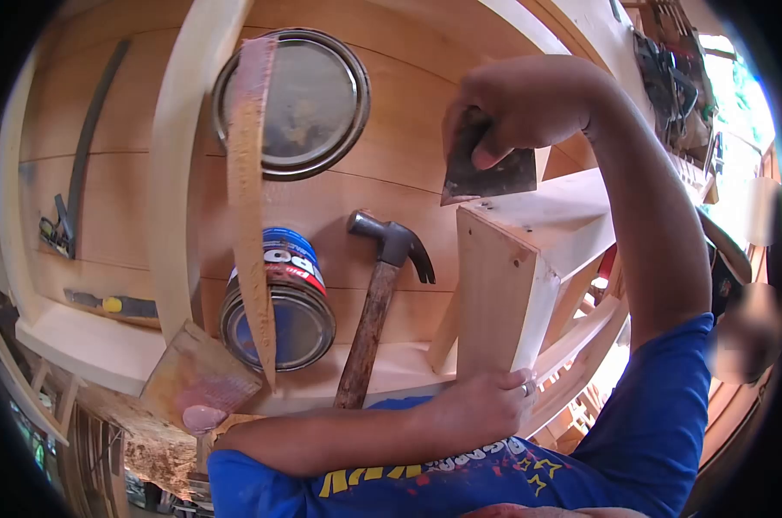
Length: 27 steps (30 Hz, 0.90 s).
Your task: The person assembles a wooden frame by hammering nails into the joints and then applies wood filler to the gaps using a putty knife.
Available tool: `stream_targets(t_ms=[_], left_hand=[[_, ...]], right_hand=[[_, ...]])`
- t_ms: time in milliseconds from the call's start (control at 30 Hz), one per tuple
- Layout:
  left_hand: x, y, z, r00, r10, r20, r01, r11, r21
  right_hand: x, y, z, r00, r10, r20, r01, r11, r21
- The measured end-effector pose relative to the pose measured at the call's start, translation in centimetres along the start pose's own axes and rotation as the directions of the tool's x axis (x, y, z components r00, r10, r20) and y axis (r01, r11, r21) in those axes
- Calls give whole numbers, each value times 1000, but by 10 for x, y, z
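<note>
Bench [88, 337]: pale wood boards, curved wooden rails across and around them; carries all loose items listed below.
Workpiece [503, 293]: pale wooden frame with a squared leg or post, standing at the bench's near right edge, close to the person's chest; joint faces on top show small dark marks, possibly nail holes.
Stick [251, 198]: long flat strip, pinkish residue along it, lying over the can and reaching to the lid.
Hammer [375, 302]: claw hammer, wooden handle, head pointing away, lying flat between can and workpiece, touching neither.
Lid [292, 102]: round metal lid, upper bench, well apart from the hands.
Can [278, 298]: open, blue label, tipped toward the camera, just left of the hammer.
Board scrap [196, 375]: small square piece at the bench edge with a pink smear and a pink blob at its lower corner.
Right hand [520, 102]: closed around a scraper [487, 173], whose dark blade points down and meets the top edge of the workpiece.
Left hand [481, 404]: clasps the lower end of the workpiece, fingers wrapped, steadying it.
Risk, blade: judged liable to slip off the narrow top edge if pressed at an angle, gouging the soft wood.
Risk, can: open and tipped under the stick; a knock from the left forearm could spill it.
</note>
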<state>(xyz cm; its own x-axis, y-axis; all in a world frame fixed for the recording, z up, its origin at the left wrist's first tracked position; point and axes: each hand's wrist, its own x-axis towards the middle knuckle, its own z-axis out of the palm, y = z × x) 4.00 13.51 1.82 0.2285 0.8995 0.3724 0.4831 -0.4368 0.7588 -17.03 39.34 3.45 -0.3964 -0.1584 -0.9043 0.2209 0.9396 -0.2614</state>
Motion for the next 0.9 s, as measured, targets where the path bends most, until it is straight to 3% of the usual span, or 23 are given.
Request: stream_targets(t_ms=[100,300,400,600,700,800,900], left_hand=[[-3,-2,-3,998,13,-55,-14,1000,-15],[-7,-6,-12,994,3,-110,-8,999,-46],[-7,-9,-18,994,16,-108,-18,1000,-22],[-5,-4,-12,994,3,-112,1,999,33],[-6,-6,-7,991,3,-131,-2,1000,14],[-5,-5,-10,988,0,-152,6,999,39],[-5,-6,-21,994,5,-113,-2,1000,28]], right_hand=[[-8,-11,-2,1000,23,19,-24,998,57],[-19,-21,-5,1000,-14,-23,12,999,-50],[-24,-1,-12,988,-130,87,109,971,213],[-16,-10,-8,999,14,52,-19,994,105],[-26,-17,-7,999,27,-38,-20,984,175],[-52,-23,-17,999,13,-31,-7,986,167],[-84,-50,-31,988,155,13,-155,971,181]])
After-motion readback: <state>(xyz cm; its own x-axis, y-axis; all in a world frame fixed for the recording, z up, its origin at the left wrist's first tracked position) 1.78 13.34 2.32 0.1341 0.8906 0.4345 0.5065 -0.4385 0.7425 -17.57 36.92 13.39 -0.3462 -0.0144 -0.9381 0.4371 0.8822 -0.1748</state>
